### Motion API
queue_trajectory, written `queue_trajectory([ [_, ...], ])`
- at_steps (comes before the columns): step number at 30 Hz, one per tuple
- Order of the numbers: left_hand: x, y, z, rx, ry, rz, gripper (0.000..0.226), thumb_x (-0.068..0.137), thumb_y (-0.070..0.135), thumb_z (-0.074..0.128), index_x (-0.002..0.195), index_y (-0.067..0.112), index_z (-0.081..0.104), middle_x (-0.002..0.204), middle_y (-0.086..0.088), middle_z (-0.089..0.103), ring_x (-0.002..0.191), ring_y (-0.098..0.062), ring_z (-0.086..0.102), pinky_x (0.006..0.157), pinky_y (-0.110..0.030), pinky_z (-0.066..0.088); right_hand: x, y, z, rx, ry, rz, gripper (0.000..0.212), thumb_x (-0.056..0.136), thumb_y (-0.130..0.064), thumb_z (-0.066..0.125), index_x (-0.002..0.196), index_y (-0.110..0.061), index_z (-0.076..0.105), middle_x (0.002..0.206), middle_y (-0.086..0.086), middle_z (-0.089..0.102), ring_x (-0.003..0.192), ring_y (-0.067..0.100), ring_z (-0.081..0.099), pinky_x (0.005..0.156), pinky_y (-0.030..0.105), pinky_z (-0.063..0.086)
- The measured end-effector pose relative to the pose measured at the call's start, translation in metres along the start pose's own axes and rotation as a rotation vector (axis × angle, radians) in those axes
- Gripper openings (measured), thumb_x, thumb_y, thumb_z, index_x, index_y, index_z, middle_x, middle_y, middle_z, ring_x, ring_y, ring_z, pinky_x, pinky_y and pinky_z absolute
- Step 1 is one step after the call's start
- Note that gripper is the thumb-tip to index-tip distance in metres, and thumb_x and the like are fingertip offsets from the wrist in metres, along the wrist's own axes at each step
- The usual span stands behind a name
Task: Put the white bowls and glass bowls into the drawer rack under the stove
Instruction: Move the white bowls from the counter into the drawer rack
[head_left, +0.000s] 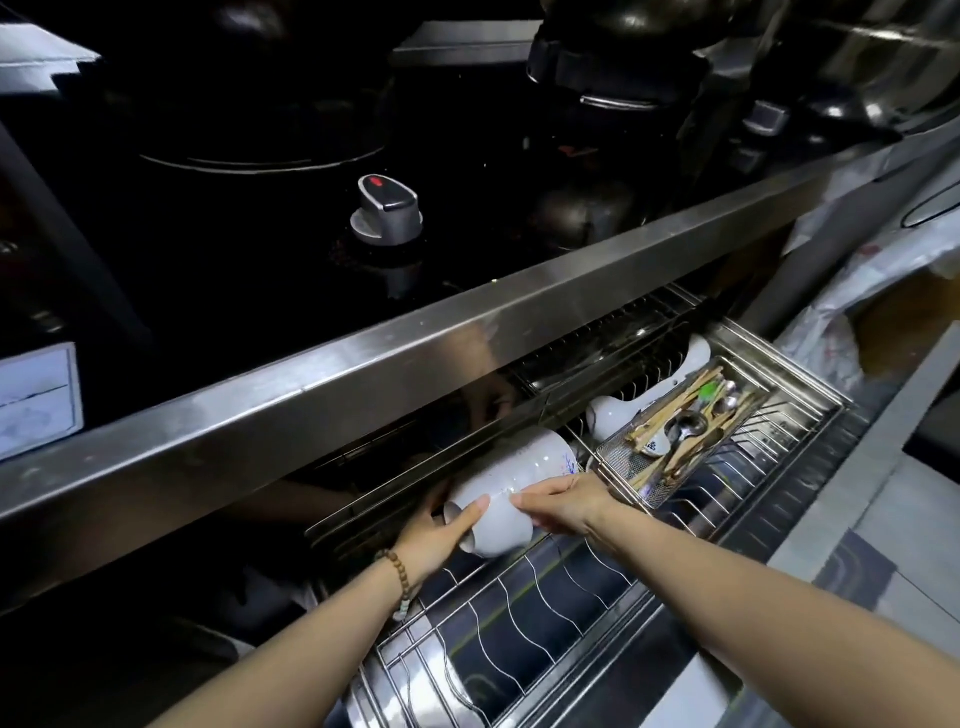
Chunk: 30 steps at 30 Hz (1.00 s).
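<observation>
While the left hand (436, 535) and right hand (561, 506) grip a stack of white bowls (514, 483) over the drawer rack (545, 587), another white bowl (613, 415) sits racked behind, with no glass bowls visible there.

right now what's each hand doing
left hand: grips the stack of white bowls at its near end
right hand: holds the same stack on its right side

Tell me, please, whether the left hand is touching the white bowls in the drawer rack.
Touching. The head view shows the left hand gripping the near end of the white bowls, its thumb lying across their side with no gap.
</observation>
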<state>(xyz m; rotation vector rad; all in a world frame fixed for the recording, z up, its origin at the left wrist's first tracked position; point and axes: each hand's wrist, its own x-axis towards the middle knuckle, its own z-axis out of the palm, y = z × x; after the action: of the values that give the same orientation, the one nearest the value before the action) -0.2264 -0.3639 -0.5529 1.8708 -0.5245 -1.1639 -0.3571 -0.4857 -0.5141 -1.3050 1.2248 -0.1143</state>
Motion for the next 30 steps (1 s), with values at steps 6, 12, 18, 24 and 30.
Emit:
queue_trajectory([
  [6,0.011,-0.002,0.007,-0.032,0.009,0.035,0.067,0.077,0.043,0.069,0.135,0.026,0.04,0.108,0.007,0.06,0.085,0.003,0.057,0.063,-0.002,0.044,0.009,0.009,-0.001,0.064,0.072,0.005,0.012,0.073,-0.004,0.078,0.067,-0.004,0.067,0.06,0.01,0.064,0.05,0.014,0.055,0.05,0.018,0.046],
  [12,0.016,-0.006,0.005,0.011,-0.004,0.024,0.073,0.078,0.047,0.067,0.139,0.024,0.035,0.119,-0.02,0.063,0.112,-0.03,0.059,0.091,-0.03,0.046,0.016,0.015,0.002,0.052,0.051,0.022,0.013,0.072,-0.004,0.078,0.069,-0.004,0.066,0.06,0.008,0.064,0.05,0.012,0.057,0.052,0.018,0.048],
  [18,0.015,-0.007,0.004,0.044,0.008,0.056,0.07,0.081,0.044,0.065,0.139,0.022,0.034,0.122,-0.014,0.062,0.111,-0.025,0.059,0.086,-0.023,0.043,0.014,0.013,0.001,-0.002,0.048,-0.002,0.014,0.072,-0.004,0.078,0.068,-0.005,0.065,0.055,0.004,0.064,0.045,0.009,0.058,0.044,0.015,0.047],
  [24,-0.004,0.006,-0.001,0.106,0.012,0.057,0.081,0.084,0.047,0.059,0.147,0.015,0.02,0.115,0.002,0.06,0.108,-0.014,0.055,0.085,-0.019,0.039,-0.002,-0.003,-0.003,-0.087,-0.02,-0.038,0.018,0.076,-0.001,0.074,0.069,-0.007,0.059,0.066,0.009,0.062,0.043,0.005,0.059,0.046,0.011,0.048],
  [30,-0.038,0.034,-0.012,0.07,-0.016,0.119,0.063,0.089,0.028,0.059,0.14,0.003,0.031,0.119,0.002,0.065,0.105,0.0,0.057,0.07,0.001,0.035,-0.054,-0.031,-0.026,-0.137,-0.062,-0.125,0.028,0.081,-0.019,0.071,0.106,-0.009,0.06,0.079,0.012,0.061,0.059,0.008,0.057,0.05,0.011,0.042],
])
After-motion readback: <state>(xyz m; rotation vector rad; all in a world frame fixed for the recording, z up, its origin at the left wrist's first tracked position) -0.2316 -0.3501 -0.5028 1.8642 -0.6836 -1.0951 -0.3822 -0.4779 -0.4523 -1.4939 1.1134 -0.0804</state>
